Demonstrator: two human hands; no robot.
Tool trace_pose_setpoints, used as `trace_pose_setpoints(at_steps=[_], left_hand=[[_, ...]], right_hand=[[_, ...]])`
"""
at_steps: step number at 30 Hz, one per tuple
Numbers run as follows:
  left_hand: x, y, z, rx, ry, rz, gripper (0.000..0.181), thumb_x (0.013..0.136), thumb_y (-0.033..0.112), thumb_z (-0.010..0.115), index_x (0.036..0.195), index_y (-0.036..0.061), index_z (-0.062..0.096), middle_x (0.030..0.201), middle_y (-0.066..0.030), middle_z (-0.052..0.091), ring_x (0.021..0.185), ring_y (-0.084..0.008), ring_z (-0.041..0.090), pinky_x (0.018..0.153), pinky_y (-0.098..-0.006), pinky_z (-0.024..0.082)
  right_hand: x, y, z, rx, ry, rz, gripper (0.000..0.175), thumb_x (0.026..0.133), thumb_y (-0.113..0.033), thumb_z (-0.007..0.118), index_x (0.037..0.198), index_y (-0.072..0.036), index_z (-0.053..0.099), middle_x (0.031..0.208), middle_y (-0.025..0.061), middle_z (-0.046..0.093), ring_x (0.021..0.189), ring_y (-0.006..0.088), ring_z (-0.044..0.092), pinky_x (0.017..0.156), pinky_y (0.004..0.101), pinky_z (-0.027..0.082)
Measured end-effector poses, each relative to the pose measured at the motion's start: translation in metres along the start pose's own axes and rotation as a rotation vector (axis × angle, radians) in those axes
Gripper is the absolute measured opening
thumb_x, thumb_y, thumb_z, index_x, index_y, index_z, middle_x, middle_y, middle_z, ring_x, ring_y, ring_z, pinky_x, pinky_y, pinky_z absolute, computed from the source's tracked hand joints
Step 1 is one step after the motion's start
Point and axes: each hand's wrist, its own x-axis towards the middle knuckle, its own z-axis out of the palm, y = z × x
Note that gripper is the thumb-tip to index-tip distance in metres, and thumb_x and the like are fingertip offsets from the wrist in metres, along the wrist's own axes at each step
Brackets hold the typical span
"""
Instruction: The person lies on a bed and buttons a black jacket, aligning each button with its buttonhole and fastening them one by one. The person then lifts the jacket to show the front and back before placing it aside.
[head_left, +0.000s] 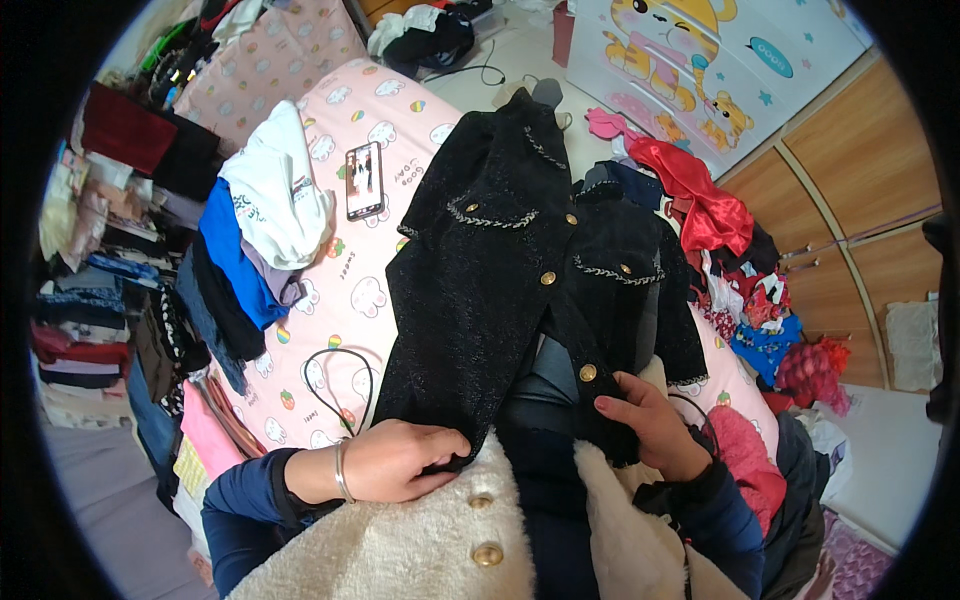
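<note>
A black jacket (459, 300) with gold buttons and braided chain trim on its pocket flaps lies spread before me, its collar pointing away. Its front hangs partly unfastened towards the hem. My left hand (405, 461), with a silver bangle at the wrist, pinches the hem corner of the left front panel. On the other side my right hand (649, 424) grips the opposite panel close to the lowest gold button (587, 373). Dark grey fabric (553, 375) shows in the gap between the panels. Below my hands is the cream plush garment (390, 540) I wear.
The jacket rests over a pink bunny-print sheet (367, 296). Left of it lie a smartphone (364, 181) with a lit screen, a white top (277, 187) and stacked folded clothes (82, 330). Clothes including a red satin piece (701, 199) are heaped at right, beside wooden cabinets (862, 150).
</note>
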Motion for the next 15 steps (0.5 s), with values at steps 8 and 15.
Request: trace_pose_setpoints(at_steps=[8,15], left_hand=[[0.023,-0.015,-0.004,0.247,0.064,0.075,0.018,0.085,0.021,0.051,0.079,0.0056,0.058,0.074,-0.0136,0.059,0.069,-0.033,0.058,0.06,-0.0406,0.047],[0.102,-0.035,-0.026,0.673,0.002,0.098,0.052,0.072,0.005,0.055,0.121,0.0207,0.049,0.078,-0.0108,0.056,0.069,-0.031,0.06,0.057,-0.0387,0.048]], right_hand=[[0.005,0.016,-0.008,-0.068,0.043,-0.025,0.015,0.08,-0.015,0.066,0.082,-0.008,0.053,0.075,-0.0054,0.048,0.07,0.0021,0.043,0.061,0.0184,0.036],[0.008,0.022,-0.009,-0.286,0.091,-0.155,0.013,0.084,-0.012,0.061,0.092,-0.006,0.053,0.08,-0.0037,0.054,0.073,0.0027,0.05,0.064,0.0187,0.042]])
